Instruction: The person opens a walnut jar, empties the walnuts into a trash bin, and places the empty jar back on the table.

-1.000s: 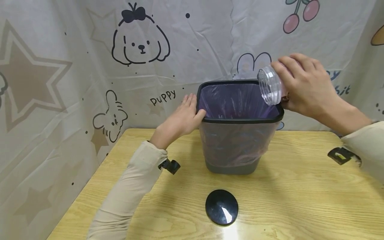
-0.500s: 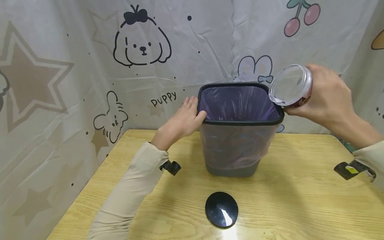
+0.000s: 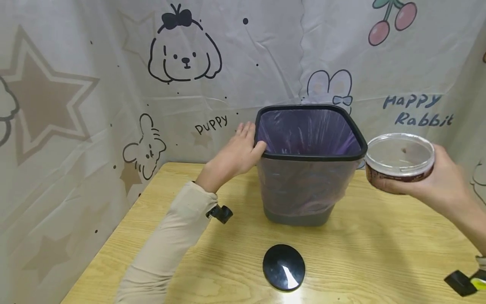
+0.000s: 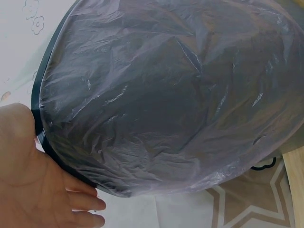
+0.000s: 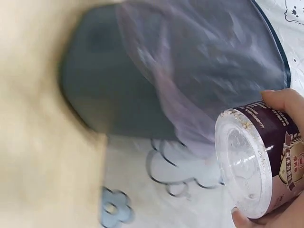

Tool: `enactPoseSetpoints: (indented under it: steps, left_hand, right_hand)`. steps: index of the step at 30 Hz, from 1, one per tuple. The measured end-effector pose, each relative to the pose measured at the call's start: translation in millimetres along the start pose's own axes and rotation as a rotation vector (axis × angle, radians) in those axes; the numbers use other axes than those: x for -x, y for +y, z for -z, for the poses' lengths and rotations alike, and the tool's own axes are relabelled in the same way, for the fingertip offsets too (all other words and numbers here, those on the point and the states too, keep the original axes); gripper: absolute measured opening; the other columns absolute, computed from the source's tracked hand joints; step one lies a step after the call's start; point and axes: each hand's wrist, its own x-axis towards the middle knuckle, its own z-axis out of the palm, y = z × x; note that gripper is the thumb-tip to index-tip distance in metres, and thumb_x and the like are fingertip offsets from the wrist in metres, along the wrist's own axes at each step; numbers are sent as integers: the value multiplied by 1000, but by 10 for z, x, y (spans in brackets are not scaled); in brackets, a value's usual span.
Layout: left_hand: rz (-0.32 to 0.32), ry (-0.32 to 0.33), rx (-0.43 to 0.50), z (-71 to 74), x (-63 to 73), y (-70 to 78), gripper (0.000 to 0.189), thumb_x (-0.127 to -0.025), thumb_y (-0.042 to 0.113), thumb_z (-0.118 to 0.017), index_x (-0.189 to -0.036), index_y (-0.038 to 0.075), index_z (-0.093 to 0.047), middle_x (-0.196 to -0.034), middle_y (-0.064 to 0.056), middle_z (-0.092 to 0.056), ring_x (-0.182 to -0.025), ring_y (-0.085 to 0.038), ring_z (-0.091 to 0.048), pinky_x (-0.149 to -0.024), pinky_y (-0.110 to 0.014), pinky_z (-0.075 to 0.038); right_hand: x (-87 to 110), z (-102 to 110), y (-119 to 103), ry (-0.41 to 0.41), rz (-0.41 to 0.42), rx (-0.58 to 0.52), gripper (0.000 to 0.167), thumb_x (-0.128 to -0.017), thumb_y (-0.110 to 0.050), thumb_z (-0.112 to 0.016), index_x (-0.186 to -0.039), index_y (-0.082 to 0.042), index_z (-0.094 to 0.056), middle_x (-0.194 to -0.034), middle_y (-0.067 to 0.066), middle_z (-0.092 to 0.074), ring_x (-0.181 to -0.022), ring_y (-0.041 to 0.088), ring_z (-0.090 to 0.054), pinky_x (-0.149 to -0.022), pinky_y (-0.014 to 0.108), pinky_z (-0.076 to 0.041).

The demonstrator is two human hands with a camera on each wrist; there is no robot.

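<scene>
My right hand (image 3: pixel 442 181) grips a clear round plastic jar (image 3: pixel 400 157) with a dark red label, to the right of the trash bin. The jar stands upright with its mouth uncovered and a few specks inside. In the right wrist view the clear base of the jar (image 5: pixel 244 166) faces the camera. A grey trash bin (image 3: pixel 303 190) with a black rim and a thin purple liner stands on the table. My left hand (image 3: pixel 237 150) rests against the bin's left rim, fingers straight and thumb at the edge. A glossy black round lid (image 3: pixel 284 267) lies in front of the bin.
The bin stands on a light wood table (image 3: pixel 220 261). Close behind it hangs a pale curtain (image 3: pixel 273 50) printed with cartoon animals, stars and words; its left part runs along the table's left edge.
The jar was tipped toward the bin's right rim; my right hand has turned it upright and brought it down and to the right. My left hand stays at the rim.
</scene>
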Motion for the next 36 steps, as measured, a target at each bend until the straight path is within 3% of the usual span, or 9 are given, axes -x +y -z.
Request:
enactPoseSetpoints:
  steps: [2, 8, 11, 16, 19, 26, 32, 36]
  left_hand:
    - [3, 7, 0, 1, 8, -9, 69, -99, 40, -20, -154, 2, -1, -160, -14, 3, -147, -25, 8, -118, -35, -3]
    - [-20, 23, -15, -7, 6, -29, 69, -99, 40, -20, -154, 2, -3, -161, -14, 0, -146, -26, 8, -118, -36, -3]
    - [-16, 29, -27, 1, 11, -21, 69, -99, 40, -19, -154, 3, -4, -161, -13, 0, -146, -26, 9, -118, -36, -3]
    - [-10, 52, -15, -16, 18, -9, 69, -99, 38, -21, -153, -1, -7, -160, -16, -1, -147, -28, 6, -118, -35, -3]
    - [-10, 64, 10, -34, 12, 1, 68, -99, 36, -24, -152, -3, -9, -160, -19, -3, -147, -28, 4, -118, -34, -3]
    - [-8, 73, 47, -53, 27, 7, 68, -98, 35, -24, -152, -3, -8, -160, -18, -2, -147, -27, 4, -118, -34, -4]
    - [-11, 96, 80, -76, 32, 12, 68, -98, 35, -24, -152, -3, -9, -160, -18, -3, -147, -27, 3, -118, -33, -5]
    - [-7, 119, 99, -110, 27, 9, 67, -99, 36, -24, -152, -3, -10, -160, -17, -4, -147, -27, 1, -118, -33, -5]
  right_hand:
    - [130, -85, 60, -33, 0, -33, 98, -60, -26, -94, -141, -14, -41, -118, 7, -51, -91, 0, -48, -66, 7, -38]
    - [538, -327, 170, -51, 29, -104, 98, -57, -16, -94, -141, -14, -43, -116, -5, -51, -97, -2, -46, -72, 9, -34]
    - [698, -457, 195, -82, 19, -121, 102, -57, -14, -94, -144, -14, -40, -120, -3, -50, -100, -5, -43, -74, 9, -31]
    - [922, -736, 218, -193, -26, -142, 100, -61, -15, -92, -144, -8, -38, -127, 14, -52, -101, -11, -42, -75, 9, -36]
    - [1041, -899, 238, -253, -67, -139, 99, -64, -20, -91, -144, -6, -35, -128, 18, -52, -101, -9, -44, -75, 12, -40]
    - [1206, -1175, 173, -273, -121, -139, 104, -60, -29, -93, -143, -6, -34, -128, 17, -54, -110, 27, -53, -79, 21, -44]
    - [1286, -1302, 158, -219, -100, -123, 105, -53, -32, -96, -139, -8, -41, -121, 13, -59, -103, 13, -54, -80, 21, -43]
    - [1325, -1357, 172, -215, -90, -126, 107, -51, -33, -96, -139, -8, -41, -121, 13, -60, -102, 16, -55, -81, 25, -45]
